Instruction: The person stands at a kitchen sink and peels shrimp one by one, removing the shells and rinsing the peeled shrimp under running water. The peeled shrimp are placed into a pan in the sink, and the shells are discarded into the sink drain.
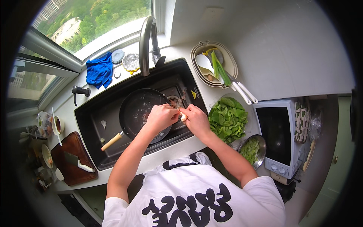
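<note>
Over the right part of the dark sink (90, 125), my two hands meet. My right hand (197, 123) has its fingers closed round a small pale garlic clove (183, 117). The fingertips of my left hand (162, 116) are pinched together against the clove; whether they grip a bit of its skin is hidden. Below my left hand and forearm, a black frying pan (132, 109) with a wooden handle (112, 142) sits in the sink, with pale scraps scattered inside it. More peelings (174, 101) lie around the drain, beside the pan.
A tall faucet (145, 45) arches over the sink's back. Leafy greens (228, 117), a metal bowl of chopped greens (252, 150) and a microwave (276, 132) stand right. A basin (196, 51) holds utensils and scallion. Left, a cleaver (75, 160) lies on a brown cutting board (62, 149).
</note>
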Motion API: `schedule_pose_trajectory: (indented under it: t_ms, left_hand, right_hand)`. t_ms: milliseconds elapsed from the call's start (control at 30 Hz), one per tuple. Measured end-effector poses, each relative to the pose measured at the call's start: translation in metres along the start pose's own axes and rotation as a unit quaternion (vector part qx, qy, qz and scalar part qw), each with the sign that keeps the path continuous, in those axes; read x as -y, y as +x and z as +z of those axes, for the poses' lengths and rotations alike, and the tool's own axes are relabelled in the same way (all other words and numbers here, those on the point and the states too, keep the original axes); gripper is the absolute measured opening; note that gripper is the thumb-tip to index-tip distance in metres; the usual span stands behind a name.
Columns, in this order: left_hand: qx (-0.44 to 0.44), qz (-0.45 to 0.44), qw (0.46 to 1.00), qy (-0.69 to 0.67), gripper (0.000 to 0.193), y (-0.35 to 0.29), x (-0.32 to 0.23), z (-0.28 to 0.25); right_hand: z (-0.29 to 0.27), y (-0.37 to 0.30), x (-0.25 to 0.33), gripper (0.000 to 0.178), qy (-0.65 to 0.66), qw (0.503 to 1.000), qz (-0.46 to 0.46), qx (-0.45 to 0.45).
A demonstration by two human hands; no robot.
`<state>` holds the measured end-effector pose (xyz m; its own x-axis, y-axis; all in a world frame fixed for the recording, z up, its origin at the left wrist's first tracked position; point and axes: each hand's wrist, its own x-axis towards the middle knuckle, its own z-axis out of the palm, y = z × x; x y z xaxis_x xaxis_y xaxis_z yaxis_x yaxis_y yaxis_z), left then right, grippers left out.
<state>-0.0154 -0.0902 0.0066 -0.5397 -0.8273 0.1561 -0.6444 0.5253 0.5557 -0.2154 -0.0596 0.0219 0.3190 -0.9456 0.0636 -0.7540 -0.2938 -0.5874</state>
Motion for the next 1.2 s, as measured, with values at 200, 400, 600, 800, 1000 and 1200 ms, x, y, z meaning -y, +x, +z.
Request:
schedule_pose_trajectory:
  t_ms: [200, 400, 600, 800, 1000, 1200]
  left_hand:
    - [-0.015, 0.0, 1.0, -0.006, 0.014, -0.001, 0.002, 0.005]
    - [-0.005, -0.146, 0.983, -0.108, 0.015, 0.004, -0.007, -0.001]
    - [-0.009, -0.316, 0.924, -0.213, 0.016, 0.003, -0.001, 0.005]
    - [-0.013, -0.311, 0.924, -0.22, 0.015, 0.003, -0.002, 0.009]
    - [-0.12, -0.081, 0.975, -0.171, 0.029, 0.013, -0.017, 0.002]
    - [-0.13, 0.053, 0.99, -0.019, 0.032, 0.023, -0.021, -0.014]
  right_hand:
    - [0.001, -0.001, -0.002, 0.029, 0.0, 1.0, -0.003, 0.002]
    - [0.001, -0.005, -0.001, 0.034, 0.019, 0.999, -0.028, -0.029]
    - [-0.001, -0.01, -0.005, 0.041, 0.036, 0.996, -0.019, -0.08]
    - [-0.002, -0.004, -0.014, 0.019, 0.191, 0.97, 0.131, -0.073]
    - [0.005, 0.0, -0.028, 0.03, 0.246, 0.947, 0.206, -0.029]
    - [-0.01, 0.004, -0.024, 0.031, 0.254, 0.947, 0.193, 0.037]
